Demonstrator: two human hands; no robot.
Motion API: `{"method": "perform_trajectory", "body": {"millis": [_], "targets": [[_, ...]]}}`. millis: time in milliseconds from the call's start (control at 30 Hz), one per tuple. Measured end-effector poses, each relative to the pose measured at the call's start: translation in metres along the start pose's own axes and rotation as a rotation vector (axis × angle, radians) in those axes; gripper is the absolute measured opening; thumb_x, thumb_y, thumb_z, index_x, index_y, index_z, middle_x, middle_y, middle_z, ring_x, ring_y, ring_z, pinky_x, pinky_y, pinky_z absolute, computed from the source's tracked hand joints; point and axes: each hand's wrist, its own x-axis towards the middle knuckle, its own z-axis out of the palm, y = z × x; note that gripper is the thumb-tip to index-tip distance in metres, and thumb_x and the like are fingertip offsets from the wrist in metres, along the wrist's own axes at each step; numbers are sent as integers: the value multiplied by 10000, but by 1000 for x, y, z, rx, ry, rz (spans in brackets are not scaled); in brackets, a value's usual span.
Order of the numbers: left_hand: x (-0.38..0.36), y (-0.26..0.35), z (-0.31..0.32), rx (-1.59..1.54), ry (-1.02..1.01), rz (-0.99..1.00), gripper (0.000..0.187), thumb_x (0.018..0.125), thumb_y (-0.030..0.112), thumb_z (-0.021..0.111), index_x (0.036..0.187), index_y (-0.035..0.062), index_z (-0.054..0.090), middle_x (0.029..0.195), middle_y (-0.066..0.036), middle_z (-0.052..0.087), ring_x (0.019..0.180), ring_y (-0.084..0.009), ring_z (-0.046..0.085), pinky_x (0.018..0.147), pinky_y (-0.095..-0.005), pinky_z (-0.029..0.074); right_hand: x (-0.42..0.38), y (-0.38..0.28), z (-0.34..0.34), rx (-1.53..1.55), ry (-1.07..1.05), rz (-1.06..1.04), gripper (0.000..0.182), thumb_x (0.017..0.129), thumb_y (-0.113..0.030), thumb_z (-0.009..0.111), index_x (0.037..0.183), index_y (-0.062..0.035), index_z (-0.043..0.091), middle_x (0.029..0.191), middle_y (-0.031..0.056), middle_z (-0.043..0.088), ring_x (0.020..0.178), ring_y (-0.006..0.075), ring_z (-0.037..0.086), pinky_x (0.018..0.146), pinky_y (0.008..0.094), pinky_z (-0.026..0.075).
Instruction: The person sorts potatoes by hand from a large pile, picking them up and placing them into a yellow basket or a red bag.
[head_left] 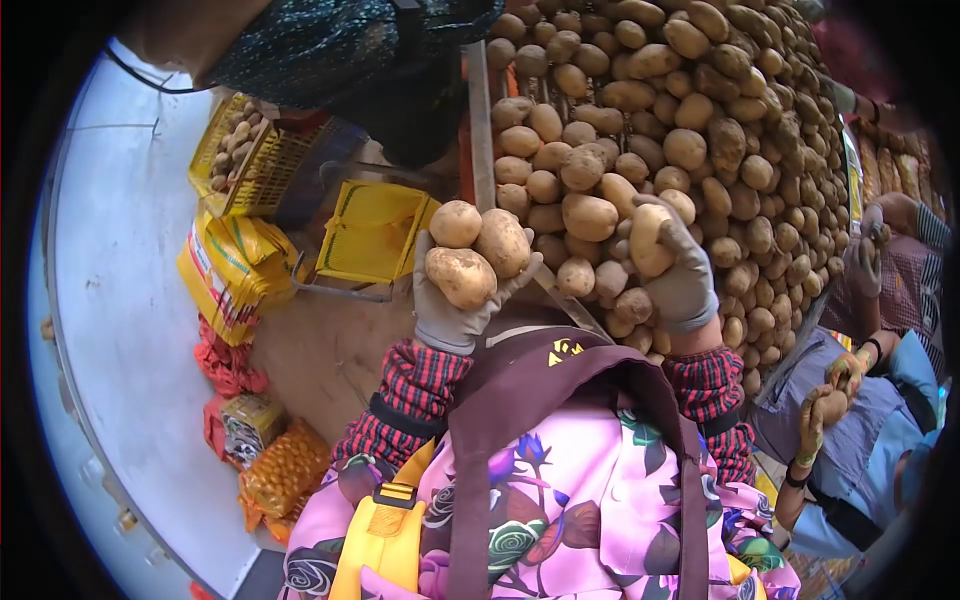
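Several potatoes (461, 277) rest in my left hand (450, 315), which is gloved in grey, palm up, with its fingers curled around them, left of the table's metal edge (482, 130). My right hand (686, 280), also in a grey glove, grips one pale potato (651, 241) over the heap. A large pile of loose potatoes (685, 148) covers the sorting table beyond and beside my right hand. Part of my right hand's fingers is hidden behind the potato.
On the left are a yellow crate of potatoes (262, 165), a yellow frame (372, 232), folded yellow bags (232, 262) and an orange net bag (285, 472). Co-workers' gloved hands (822, 408) show at the right; another person's dark clothing (330, 60) is at the top.
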Motion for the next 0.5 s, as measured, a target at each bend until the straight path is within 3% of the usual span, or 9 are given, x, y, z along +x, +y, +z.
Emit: {"method": "perform_trajectory", "body": {"millis": [167, 233, 267, 300, 367, 400, 500], "targets": [[-46, 36, -14, -87, 64, 140, 799, 948, 612, 504, 1468, 14, 397, 1506, -222, 428, 1406, -450, 388, 1142, -699, 294, 31, 34, 49, 25, -212, 155, 356, 993, -264, 529, 1221, 2, 596, 990, 90, 674, 849, 176, 651, 729, 276, 539], [-75, 55, -29, -92, 60, 206, 786, 945, 615, 507, 1478, 47, 399, 1512, -224, 422, 1399, -451, 396, 1135, -710, 292, 45, 47, 64, -197, -151, 224, 308, 1026, -232, 485, 1171, 5, 618, 1013, 84, 669, 885, 162, 639, 762, 271, 528], [-87, 66, -39, -58, 94, 240, 760, 941, 617, 513, 1469, 78, 416, 1512, -221, 423, 1394, -459, 398, 1128, -718, 293, 52, 57, 65, -618, -290, 9, 320, 1056, -226, 448, 1178, 10, 627, 1035, 73, 661, 939, 145, 622, 802, 267, 520], [-101, 72, -48, -74, 98, 302, 736, 936, 603, 527, 1447, 82, 435, 1512, -219, 424, 1387, -463, 401, 1121, -722, 296, 55, 57, 80, -629, -310, 20, 320, 1056, -226, 448, 1178, 10, 627, 1035, 73, 661, 939, 145, 622, 802, 267, 520], [-123, 88, -68, -76, 137, 410, 726, 929, 603, 539, 1424, 80, 454, 1513, -214, 424, 1386, -458, 402, 1122, -712, 304, 60, 59, 118, -200, -292, 239, 350, 1057, -254, 475, 1238, 13, 611, 1050, 69, 653, 985, 140, 611, 841, 278, 520], [-131, 94, -74, -96, 139, 432, 726, 929, 603, 539, 1424, 80, 454, 1513, -214, 424, 1386, -458, 402, 1122, -712, 304, 68, 63, 127, -277, -323, 275, 433, 1045, -280, 467, 1344, 28, 526, 1112, 83, 635, 971, 144, 633, 803, 296, 547], [-147, 107, -86, -202, 234, 568, 718, 921, 604, 554, 1414, 88, 474, 1492, -203, 449, 1378, -446, 414, 1118, -701, 321, 75, 60, 154, -312, -427, 351, 370, 1040, -243, 513, 1294, 14, 592, 1124, 67, 645, 1028, 138, 611, 891, 278, 504]]}}
